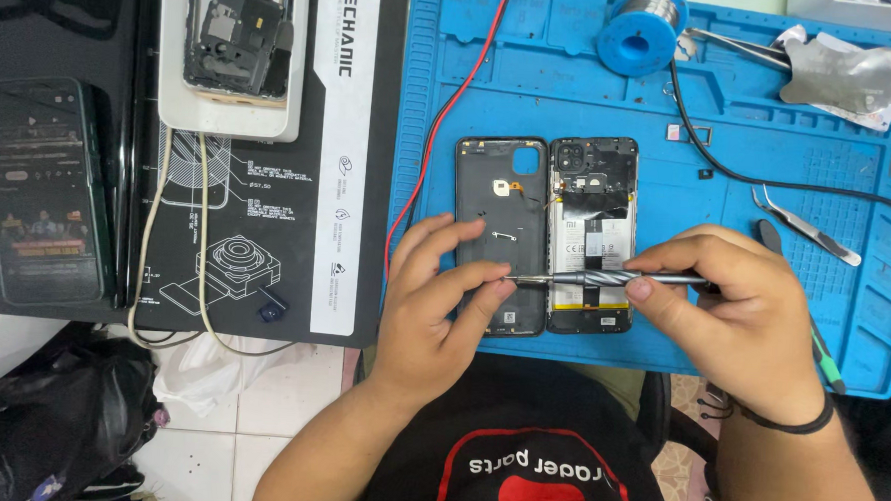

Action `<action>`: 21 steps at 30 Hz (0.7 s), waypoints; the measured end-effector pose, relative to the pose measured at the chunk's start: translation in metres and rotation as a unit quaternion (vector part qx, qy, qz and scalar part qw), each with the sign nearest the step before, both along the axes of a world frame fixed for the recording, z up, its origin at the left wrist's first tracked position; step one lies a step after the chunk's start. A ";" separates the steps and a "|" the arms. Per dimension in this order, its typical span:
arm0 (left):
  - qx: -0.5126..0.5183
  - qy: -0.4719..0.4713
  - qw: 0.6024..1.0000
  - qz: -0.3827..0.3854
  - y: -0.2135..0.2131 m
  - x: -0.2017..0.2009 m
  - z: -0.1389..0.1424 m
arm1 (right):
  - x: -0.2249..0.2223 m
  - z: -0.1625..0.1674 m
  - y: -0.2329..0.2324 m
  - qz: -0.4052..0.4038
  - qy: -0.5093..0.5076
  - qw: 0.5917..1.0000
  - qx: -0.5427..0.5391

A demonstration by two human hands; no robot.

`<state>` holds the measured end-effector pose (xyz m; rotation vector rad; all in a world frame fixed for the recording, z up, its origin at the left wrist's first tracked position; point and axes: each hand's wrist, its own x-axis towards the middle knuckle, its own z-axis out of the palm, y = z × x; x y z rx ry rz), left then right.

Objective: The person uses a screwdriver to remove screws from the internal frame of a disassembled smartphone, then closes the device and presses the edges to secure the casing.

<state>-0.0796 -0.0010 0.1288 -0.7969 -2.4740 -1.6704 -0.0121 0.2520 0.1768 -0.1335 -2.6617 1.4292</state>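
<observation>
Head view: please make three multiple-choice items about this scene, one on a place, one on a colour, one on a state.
1. Where does the solder spool lie?
A. at the mat's far edge
B. on the black mat
C. on the floor

2. What colour is the work mat under the opened phone?
A. green
B. blue
C. white

3. How is the screwdriver held?
A. lying loose
B. by one hand
C. by both hands

Answers: 1 A, it sits beyond the phone; 2 B, the mat is blue; 3 C, the right hand grips the handle, the left hand pinches the tip.
</observation>
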 end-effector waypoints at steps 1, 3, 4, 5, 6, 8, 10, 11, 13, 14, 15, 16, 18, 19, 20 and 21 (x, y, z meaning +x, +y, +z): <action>0.000 -0.001 1.000 0.003 0.000 0.000 0.000 | 0.001 -0.001 0.000 -0.005 -0.006 1.000 -0.010; 0.001 -0.004 1.000 0.005 0.000 0.000 0.000 | 0.002 -0.002 0.002 -0.016 -0.018 0.999 -0.030; 0.002 -0.005 1.000 0.004 0.001 0.000 0.000 | 0.002 -0.003 0.002 -0.013 -0.019 0.999 -0.032; 0.003 -0.005 1.000 0.003 0.001 0.000 0.000 | 0.003 -0.003 0.003 -0.009 -0.020 0.999 -0.034; 0.002 -0.004 1.000 0.003 0.001 0.000 0.000 | 0.003 -0.004 0.004 -0.006 -0.022 0.999 -0.036; 0.002 -0.001 1.000 0.001 0.001 0.000 0.000 | 0.004 -0.007 0.006 -0.006 -0.027 0.999 -0.044; 0.007 0.007 1.000 -0.006 0.001 0.000 0.000 | 0.005 -0.009 0.007 -0.005 -0.031 0.998 -0.056; 0.010 0.011 1.000 -0.010 0.000 0.000 0.000 | 0.005 -0.011 0.008 -0.004 -0.032 0.998 -0.063; 0.012 0.006 1.000 -0.017 0.000 -0.001 0.000 | 0.005 -0.014 0.009 -0.003 -0.037 0.997 -0.075; 0.013 0.003 1.000 -0.020 0.000 -0.001 0.000 | 0.005 -0.016 0.010 -0.003 -0.041 0.996 -0.080; 0.017 0.000 1.000 -0.021 -0.001 -0.001 0.000 | 0.006 -0.018 0.011 -0.004 -0.045 0.995 -0.084; 0.020 -0.003 1.000 -0.022 -0.001 -0.001 0.000 | 0.006 -0.020 0.011 -0.005 -0.048 0.994 -0.093; 0.031 -0.006 0.999 -0.025 -0.001 -0.001 0.000 | 0.007 -0.023 0.013 -0.009 -0.054 0.992 -0.110; 0.038 -0.007 0.999 -0.027 -0.002 -0.001 0.000 | 0.007 -0.024 0.013 -0.013 -0.056 0.992 -0.112; 0.045 -0.008 0.999 -0.029 -0.002 -0.001 0.000 | 0.008 -0.025 0.013 -0.017 -0.058 0.992 -0.115; 0.044 -0.008 0.999 -0.030 -0.002 -0.001 -0.001 | 0.008 -0.026 0.013 -0.021 -0.060 0.991 -0.117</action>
